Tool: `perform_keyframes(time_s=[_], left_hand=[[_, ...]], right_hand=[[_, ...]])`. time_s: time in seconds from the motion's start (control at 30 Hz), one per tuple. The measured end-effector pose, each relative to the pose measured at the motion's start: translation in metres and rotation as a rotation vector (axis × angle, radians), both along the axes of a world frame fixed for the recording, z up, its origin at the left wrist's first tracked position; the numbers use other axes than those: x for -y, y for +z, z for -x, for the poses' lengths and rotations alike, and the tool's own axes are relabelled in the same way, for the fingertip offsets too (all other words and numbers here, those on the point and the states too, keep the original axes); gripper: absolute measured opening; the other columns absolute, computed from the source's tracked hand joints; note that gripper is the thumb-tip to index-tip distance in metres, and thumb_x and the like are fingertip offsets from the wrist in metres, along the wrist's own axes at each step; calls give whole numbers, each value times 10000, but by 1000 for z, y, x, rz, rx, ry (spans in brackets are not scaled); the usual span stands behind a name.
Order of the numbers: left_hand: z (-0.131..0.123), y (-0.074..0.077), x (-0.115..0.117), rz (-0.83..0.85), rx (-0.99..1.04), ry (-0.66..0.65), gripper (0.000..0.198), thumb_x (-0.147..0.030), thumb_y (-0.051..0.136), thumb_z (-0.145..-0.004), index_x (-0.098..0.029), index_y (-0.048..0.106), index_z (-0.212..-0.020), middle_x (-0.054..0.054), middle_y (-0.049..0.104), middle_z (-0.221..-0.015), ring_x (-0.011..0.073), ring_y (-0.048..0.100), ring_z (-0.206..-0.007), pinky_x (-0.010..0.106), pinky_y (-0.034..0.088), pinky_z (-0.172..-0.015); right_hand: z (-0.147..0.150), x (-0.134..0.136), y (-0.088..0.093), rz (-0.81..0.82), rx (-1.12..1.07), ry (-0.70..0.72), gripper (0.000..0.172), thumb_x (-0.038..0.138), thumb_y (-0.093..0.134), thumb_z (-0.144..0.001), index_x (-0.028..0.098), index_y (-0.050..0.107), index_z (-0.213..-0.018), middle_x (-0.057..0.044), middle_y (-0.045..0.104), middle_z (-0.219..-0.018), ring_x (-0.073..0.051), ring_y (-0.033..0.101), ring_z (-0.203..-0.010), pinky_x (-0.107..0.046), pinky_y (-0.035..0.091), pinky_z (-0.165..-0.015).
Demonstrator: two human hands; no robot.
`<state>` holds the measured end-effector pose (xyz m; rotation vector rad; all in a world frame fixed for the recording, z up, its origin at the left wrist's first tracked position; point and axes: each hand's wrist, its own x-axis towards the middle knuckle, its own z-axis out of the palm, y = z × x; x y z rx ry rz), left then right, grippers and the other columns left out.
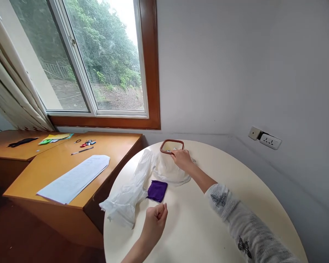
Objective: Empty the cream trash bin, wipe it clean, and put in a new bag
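Container with brown rim [172, 141]: on the round white tabletop [203, 226], toward its far edge; right hand [182, 159] at the rim's near right corner. Translucent white film around the container's lower part.

Purple pouch [157, 191]: flat, just beyond the left hand [155, 221], nearer to the person than the container; whether knuckles and cloth touch cannot be told.

White plastic bag [126, 201]: crumpled, along the pouch's left side, running from the container toward the near left edge.

Left hand: curled into a fist, thumb against the forefinger; inside of the palm hidden.

Right hand: back uppermost, fingers bent down at the rim; fingertips partly out of sight, so whether they pinch the rim or something within cannot be told.

Container, contents: small pale and dark bits, too small to identify; part of the opening covered by the right hand.

Patterned sleeve [246, 219]: on the right arm, cut off at the lower edge; left forearm likewise cut off.

Wooden tabletop [120, 142], at left: papers [76, 177], a pen [82, 151], a small red-and-blue cluster, indistinct
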<state>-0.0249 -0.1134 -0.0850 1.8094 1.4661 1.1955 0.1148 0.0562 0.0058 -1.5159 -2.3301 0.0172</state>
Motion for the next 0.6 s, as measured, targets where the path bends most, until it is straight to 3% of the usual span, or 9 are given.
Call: perform_keyframes(time_s=[0.17, 0.3, 0.4, 0.47, 0.5, 0.53, 0.6], left_hand=[[0, 3, -5, -19, 29, 38, 430, -358, 370, -836, -201, 83, -556, -64, 86, -527, 82, 106, -475, 254, 136, -454], [-1, 7, -10, -29, 51, 78, 433, -368, 412, -820, -204, 112, -553, -68, 127, -519, 75, 164, -463, 228, 193, -444], [-2, 9, -17, -11, 82, 46, 351, -391, 469, -805, -201, 295, -566, -61, 301, -523, 84, 343, -486, 213, 328, -483], [-4, 9, -25, -3, 133, -49, 219, -398, 519, -787, -184, 480, -819, 2, 532, -720, 137, 538, -694, 257, 449, -655], [-5, 9, -30, -3, 152, -97, 338, -402, 542, -777, -185, 465, -1025, 53, 581, -920, 176, 567, -880, 302, 456, -786], [-6, 9, -35, -4, 159, -136, 522, -408, 562, -764, -193, 367, -1198, 98, 539, -1128, 209, 517, -1066, 347, 413, -908], [-11, 8, -44, 5, 127, -168, 816, -431, 606, -727, -204, 137, -1354, 139, 303, -1397, 248, 287, -1301, 405, 265, -1054]], right_hand=[[-18, 8, 2, 57, -2, -5, 261, 250, 329, -916, 170, 576, -946, -90, 639, -941, -197, 572, -875, -285, 365, -688], [-42, 30, 3, 71, -30, -5, 244, 238, 350, -908, 172, 585, -920, -77, 640, -932, -182, 581, -839, -266, 376, -661], [-61, 54, 3, 76, -55, 7, 239, 240, 359, -907, 180, 591, -908, -56, 640, -918, -165, 579, -829, -253, 394, -678], [-72, 72, 3, 78, -69, 19, 242, 239, 357, -908, 190, 593, -929, -44, 639, -920, -161, 576, -849, -253, 409, -703], [-77, 81, 2, 76, -85, 30, 240, 237, 361, -905, 194, 594, -942, -41, 638, -924, -162, 574, -863, -257, 415, -719], [-82, 89, 1, 71, -107, 45, 235, 236, 370, -901, 197, 595, -954, -41, 637, -929, -165, 572, -875, -265, 421, -737], [-90, 106, -2, 54, -166, 80, 219, 234, 398, -889, 193, 600, -962, -47, 636, -927, -174, 569, -884, -286, 433, -763]])
